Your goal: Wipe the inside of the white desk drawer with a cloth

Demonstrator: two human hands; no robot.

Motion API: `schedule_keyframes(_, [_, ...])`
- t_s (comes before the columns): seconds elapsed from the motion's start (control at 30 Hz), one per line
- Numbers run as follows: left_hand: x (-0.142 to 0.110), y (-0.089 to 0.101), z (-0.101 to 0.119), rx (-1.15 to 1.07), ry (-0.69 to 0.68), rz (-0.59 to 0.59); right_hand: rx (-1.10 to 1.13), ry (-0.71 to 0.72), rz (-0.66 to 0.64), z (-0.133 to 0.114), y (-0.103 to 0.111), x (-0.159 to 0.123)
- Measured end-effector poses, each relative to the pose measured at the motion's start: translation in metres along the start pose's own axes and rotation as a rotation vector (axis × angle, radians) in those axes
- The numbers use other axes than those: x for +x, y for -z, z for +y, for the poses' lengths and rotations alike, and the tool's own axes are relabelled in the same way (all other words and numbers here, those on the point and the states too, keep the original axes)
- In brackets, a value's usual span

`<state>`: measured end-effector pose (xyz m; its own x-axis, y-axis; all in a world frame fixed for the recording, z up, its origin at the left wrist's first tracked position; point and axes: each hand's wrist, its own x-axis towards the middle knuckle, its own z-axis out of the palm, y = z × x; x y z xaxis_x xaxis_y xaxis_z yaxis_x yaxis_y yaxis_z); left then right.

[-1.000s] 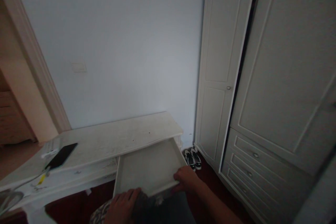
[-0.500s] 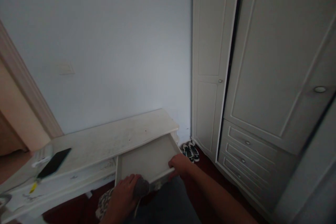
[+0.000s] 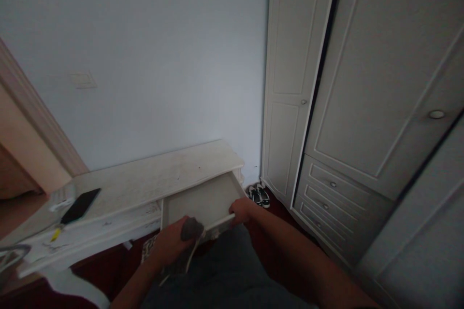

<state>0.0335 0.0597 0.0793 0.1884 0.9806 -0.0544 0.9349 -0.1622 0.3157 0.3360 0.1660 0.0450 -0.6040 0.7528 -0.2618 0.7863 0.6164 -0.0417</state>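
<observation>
A pulled-out white drawer (image 3: 199, 203) juts from the dressing table toward me, and no objects show on its visible floor. My right hand (image 3: 241, 210) is closed over the drawer's front right corner. Near the front left corner, my left hand (image 3: 174, 241) is wrapped round a bunched grey cloth (image 3: 191, 228), whose end bulges out past the thumb. A pale strip or cord (image 3: 194, 256) hangs just below that hand. Behind the left wrist, a patterned fabric (image 3: 148, 247) shows in part.
The white dressing table (image 3: 145, 174) stands along the wall, with a dark tablet or phone (image 3: 80, 206) and a white object (image 3: 61, 198) at its left. Black-and-white shoes (image 3: 259, 195) sit on the red floor before a large wardrobe (image 3: 290, 77).
The view has shifted a little, tilting downward. My left hand has turned, so the grey cloth now points up and right at the drawer's front edge. My right hand stays on the drawer corner.
</observation>
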Motion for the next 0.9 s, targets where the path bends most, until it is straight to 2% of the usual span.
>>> schedule_keyframes(0.1, [0.006,-0.002,-0.004,-0.023,-0.045,0.017,-0.001,-0.008,-0.015,-0.001,0.002,-0.001])
schedule_keyframes(0.27, [0.007,-0.007,-0.007,0.033,0.016,0.037,-0.012,-0.021,-0.028,-0.003,0.006,-0.004])
schedule_keyframes(0.6, [0.003,-0.001,0.011,0.039,0.024,0.037,-0.02,-0.021,-0.022,-0.006,0.009,-0.007])
schedule_keyframes(0.9, [0.008,-0.004,0.021,0.054,0.035,0.033,-0.013,-0.021,-0.026,-0.008,0.014,-0.01])
